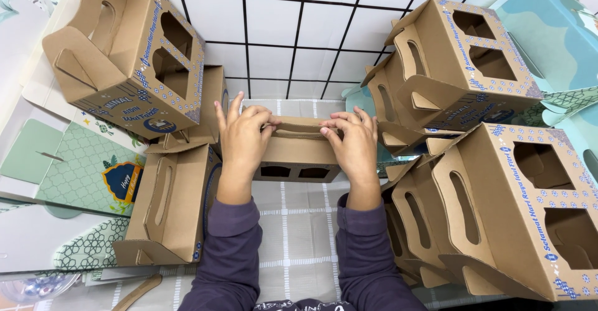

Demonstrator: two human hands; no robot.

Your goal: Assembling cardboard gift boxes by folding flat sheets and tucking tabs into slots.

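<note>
A brown cardboard carrier box (298, 155) with two window cut-outs on its near side sits in front of me on a checked grey cloth (299, 236). My left hand (242, 138) grips its left top edge, fingers curled over the handle flap. My right hand (355, 141) grips the right top edge the same way. Both thumbs press the flaps together at the box's top middle. Purple sleeves cover both forearms.
Finished brown boxes with blue print are stacked at left (134, 55) and lower left (171, 205), and several more pile up at right (461, 62) and lower right (529, 211). Flat green patterned sheets (87, 167) lie at left. A white tiled wall (293, 30) is behind.
</note>
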